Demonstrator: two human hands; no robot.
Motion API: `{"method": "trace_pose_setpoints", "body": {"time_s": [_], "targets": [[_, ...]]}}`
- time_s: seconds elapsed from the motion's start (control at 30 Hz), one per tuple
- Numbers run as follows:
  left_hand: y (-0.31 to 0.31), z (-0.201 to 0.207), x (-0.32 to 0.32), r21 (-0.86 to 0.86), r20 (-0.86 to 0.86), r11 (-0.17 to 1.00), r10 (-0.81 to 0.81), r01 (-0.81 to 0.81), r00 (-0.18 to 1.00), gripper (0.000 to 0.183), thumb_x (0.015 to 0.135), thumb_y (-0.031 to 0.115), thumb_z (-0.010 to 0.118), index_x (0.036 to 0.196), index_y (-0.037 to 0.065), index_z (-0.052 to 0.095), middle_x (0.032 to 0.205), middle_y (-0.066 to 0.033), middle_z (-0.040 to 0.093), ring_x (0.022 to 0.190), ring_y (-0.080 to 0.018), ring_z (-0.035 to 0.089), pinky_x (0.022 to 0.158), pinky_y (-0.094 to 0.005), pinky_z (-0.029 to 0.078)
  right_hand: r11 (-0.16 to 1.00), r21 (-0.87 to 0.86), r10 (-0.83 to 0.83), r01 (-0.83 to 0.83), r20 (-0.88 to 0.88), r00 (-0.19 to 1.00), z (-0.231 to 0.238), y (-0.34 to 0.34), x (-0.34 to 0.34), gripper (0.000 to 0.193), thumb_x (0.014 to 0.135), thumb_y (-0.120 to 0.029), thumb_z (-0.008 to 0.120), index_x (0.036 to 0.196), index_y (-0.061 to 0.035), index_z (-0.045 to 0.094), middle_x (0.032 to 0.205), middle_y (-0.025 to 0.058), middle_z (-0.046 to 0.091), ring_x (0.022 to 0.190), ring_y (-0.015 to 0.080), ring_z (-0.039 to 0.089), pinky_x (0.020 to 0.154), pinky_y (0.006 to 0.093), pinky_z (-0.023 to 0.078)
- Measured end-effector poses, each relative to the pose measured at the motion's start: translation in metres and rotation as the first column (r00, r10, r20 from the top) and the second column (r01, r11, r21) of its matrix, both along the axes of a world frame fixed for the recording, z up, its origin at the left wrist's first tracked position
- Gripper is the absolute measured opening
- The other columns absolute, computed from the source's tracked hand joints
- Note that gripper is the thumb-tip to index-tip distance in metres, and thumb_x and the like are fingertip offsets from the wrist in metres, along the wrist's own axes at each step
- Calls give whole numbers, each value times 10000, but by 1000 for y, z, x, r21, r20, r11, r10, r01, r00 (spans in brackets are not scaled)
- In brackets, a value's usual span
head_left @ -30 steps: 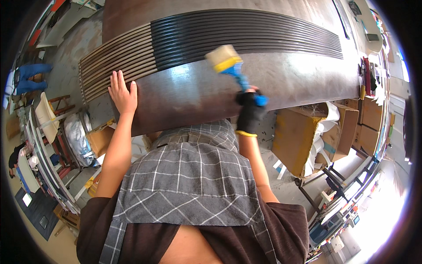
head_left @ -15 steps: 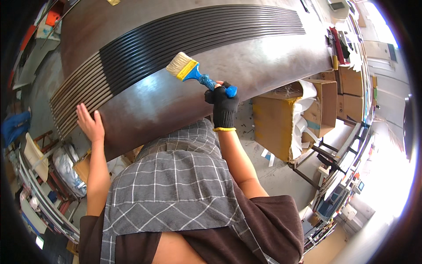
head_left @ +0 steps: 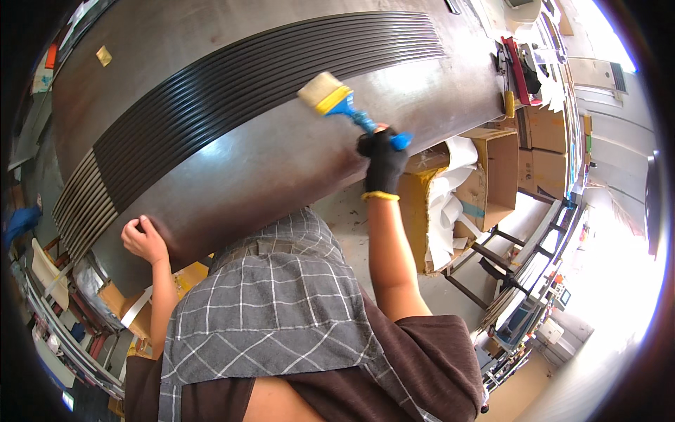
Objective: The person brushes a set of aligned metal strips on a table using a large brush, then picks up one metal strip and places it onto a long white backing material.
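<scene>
My right hand [head_left: 385, 156], in a black glove with a yellow cuff, is closed round the blue handle of a wide paintbrush [head_left: 337, 98]. The brush has pale bristles and a yellow band, and is held near the front edge of a row of long thin strips [head_left: 260, 74]. Most of their length is glossy black; their left ends [head_left: 86, 200] are pale brown. My bare left hand [head_left: 145, 240] rests at the table's near edge, close to those pale ends, its fingers bent and apart with nothing visible in them.
The strips lie on a large dark, shiny tabletop [head_left: 281, 155]. Cardboard boxes [head_left: 500, 169] with white paper stand at the right, beside a metal rack [head_left: 478, 267]. A small yellowish scrap [head_left: 104, 56] lies at the far left. Another cardboard box [head_left: 130, 309] is below my left hand.
My view has shifted, so the strips appear further left. My left hand has moved off the pale strip ends toward the near edge, fingers now bent. The brush has shifted right along the strips.
</scene>
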State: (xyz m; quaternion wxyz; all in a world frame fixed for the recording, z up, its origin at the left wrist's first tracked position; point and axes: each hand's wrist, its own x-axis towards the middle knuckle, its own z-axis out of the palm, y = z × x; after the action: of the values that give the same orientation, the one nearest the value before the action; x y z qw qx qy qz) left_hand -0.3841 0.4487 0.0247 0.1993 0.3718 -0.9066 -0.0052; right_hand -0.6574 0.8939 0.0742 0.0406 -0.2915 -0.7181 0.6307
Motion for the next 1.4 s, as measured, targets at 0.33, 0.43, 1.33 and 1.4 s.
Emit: {"method": "trace_pose_setpoints", "body": {"time_s": [0.33,0.43,1.33,1.4], "targets": [[-1,-13,-7,-99,112,993,78,-67,991,309,934,353,515,960,50,569,1032,-130,574,1009,-327,515,883,-443,392,951,-74,-308,299,-195,931,16,196,-161,206,828,-146,580,829,59,603,690,165,644,515,244,615,504,338,540],[0,-14,-6,-96,133,991,107,-94,985,318,937,365,507,962,54,567,1035,-129,573,1011,-325,516,887,-441,391,976,-89,-215,200,-217,952,22,190,-157,225,847,-185,581,843,38,613,671,135,634,526,222,604,518,331,531],[-8,-13,-1,-63,84,995,78,-72,993,334,950,364,504,962,39,577,1020,-134,583,985,-332,532,859,-438,408,956,227,-152,188,-168,974,61,234,-216,193,781,-178,678,829,2,629,620,103,616,484,203,586,434,313,463],[-9,-13,0,-53,78,997,68,-64,995,333,950,362,507,957,36,575,1015,-133,583,982,-331,532,856,-438,407,855,518,234,7,-397,888,62,208,-212,93,845,-114,606,881,-40,649,681,75,614,627,196,616,560,289,484]]}}
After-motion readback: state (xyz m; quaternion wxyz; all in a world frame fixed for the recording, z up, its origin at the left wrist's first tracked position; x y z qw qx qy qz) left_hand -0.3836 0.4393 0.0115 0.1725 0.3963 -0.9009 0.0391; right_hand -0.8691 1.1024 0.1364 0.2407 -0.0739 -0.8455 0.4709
